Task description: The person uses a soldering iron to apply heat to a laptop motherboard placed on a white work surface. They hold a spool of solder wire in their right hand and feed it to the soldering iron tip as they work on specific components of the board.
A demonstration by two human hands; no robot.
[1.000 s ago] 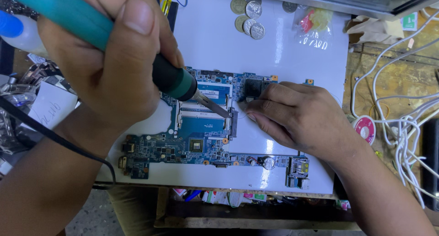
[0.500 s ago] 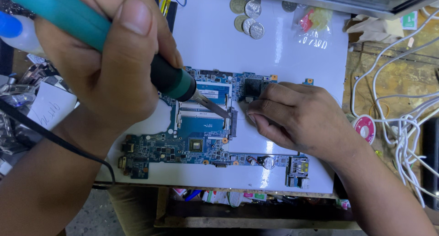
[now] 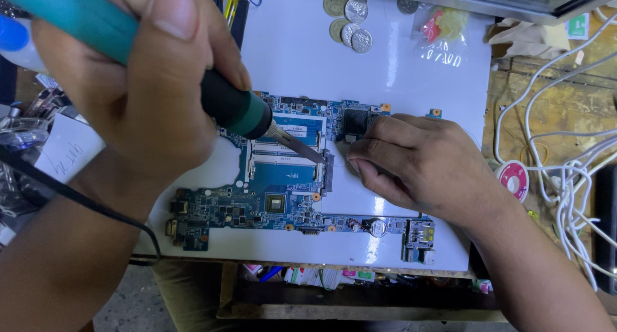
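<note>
Blue circuit board point(image 3: 283, 190) lies flat on a white surface point(image 3: 411, 68), near its front edge. The left hand point(image 3: 148, 88) is closed around a teal-handled soldering iron point(image 3: 231, 110), its metal tip slanting down to a connector point(image 3: 329, 170) at the board's middle. The right hand point(image 3: 418, 165) rests on the board's right part, fingers curled and pressing near a dark chip point(image 3: 355, 121), holding nothing that I can make out. To do this well, the tip should probably touch only the joint, briefly, while the right hand keeps the board from sliding. At the surface's far edge lie coins point(image 3: 347, 17) and a small clear bag point(image 3: 443, 30) with red and yellow contents. A round pink-and-white reel point(image 3: 514, 178) sits right, beside white cables point(image 3: 572, 171). A white paper tag point(image 3: 64, 158) lies left.
</note>
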